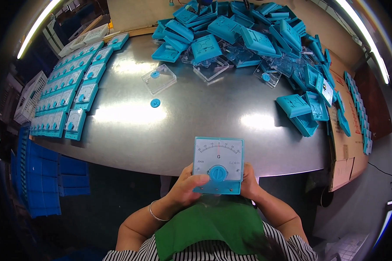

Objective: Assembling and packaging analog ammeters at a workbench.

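Note:
Close to my body, past the table's near edge, I hold up a galvanometer (219,150) with a turquoise case, a white dial and a round turquoise knob (218,173). My left hand (189,186) grips its lower left side, the thumb lying across the front beside the knob. Around the right edge, the fingers of my right hand (249,180) are closed; part of them is hidden behind the case. On the table ahead lie a clear plastic cover (160,80) with a turquoise knob in it and a loose turquoise disc-shaped knob (155,103).
Rows of similar meters (61,93) stand along the table's left side. A large heap of turquoise cases (231,32) and clear covers covers the back and right. More meters line the far right, beyond a cardboard sheet (346,161). Blue crates (37,174) stand at lower left.

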{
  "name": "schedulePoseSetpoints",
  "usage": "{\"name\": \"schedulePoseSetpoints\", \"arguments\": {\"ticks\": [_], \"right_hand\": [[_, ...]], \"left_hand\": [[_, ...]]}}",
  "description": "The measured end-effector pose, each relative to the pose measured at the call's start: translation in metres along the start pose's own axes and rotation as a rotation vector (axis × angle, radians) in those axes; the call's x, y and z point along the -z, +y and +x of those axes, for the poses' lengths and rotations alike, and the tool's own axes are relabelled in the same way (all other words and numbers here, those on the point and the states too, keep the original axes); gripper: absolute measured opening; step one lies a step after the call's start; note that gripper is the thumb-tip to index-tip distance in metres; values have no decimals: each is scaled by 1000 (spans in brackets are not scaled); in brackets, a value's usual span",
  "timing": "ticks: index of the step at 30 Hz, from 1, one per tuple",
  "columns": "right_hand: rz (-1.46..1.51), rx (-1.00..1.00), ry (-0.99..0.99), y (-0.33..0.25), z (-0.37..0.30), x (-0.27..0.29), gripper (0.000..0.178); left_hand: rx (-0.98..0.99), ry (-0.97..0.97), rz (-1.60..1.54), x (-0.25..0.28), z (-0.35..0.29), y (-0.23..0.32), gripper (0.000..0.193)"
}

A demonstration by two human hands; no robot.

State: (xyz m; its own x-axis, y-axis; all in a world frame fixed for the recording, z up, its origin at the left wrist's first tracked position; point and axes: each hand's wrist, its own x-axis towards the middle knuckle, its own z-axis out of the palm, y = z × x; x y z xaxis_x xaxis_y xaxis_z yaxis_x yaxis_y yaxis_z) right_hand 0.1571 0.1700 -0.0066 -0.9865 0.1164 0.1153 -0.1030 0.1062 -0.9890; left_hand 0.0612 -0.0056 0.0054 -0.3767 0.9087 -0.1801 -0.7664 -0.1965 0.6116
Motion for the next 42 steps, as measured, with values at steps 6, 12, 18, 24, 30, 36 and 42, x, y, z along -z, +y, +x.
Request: {"name": "schedulePoseSetpoints", "arguments": {"ticks": [6,12,18,24,30,36,42], "right_hand": [[-43,9,-6,0,1,-1,14],[-60,20,-28,0,1,3,14],[39,-110,49,0,-8,9,19],[266,-305,71,-41,-12,41,32],[-992,421,176,-62,-9,34,29],[-880,405,256,-49,-19,65,31],[-1609,93,718,-26,33,172,39]], "left_hand": [[13,-2,-62,3,-2,-1,56],[27,-4,-76,4,1,-3,56],[34,27,25,3,8,-3,57],[-76,-17,294,5,16,-3,57],[-546,-11,410,-38,49,-21,119],[-413,64,244,-26,46,-11,112],[-366,112,231,-7,31,1,110]]}}
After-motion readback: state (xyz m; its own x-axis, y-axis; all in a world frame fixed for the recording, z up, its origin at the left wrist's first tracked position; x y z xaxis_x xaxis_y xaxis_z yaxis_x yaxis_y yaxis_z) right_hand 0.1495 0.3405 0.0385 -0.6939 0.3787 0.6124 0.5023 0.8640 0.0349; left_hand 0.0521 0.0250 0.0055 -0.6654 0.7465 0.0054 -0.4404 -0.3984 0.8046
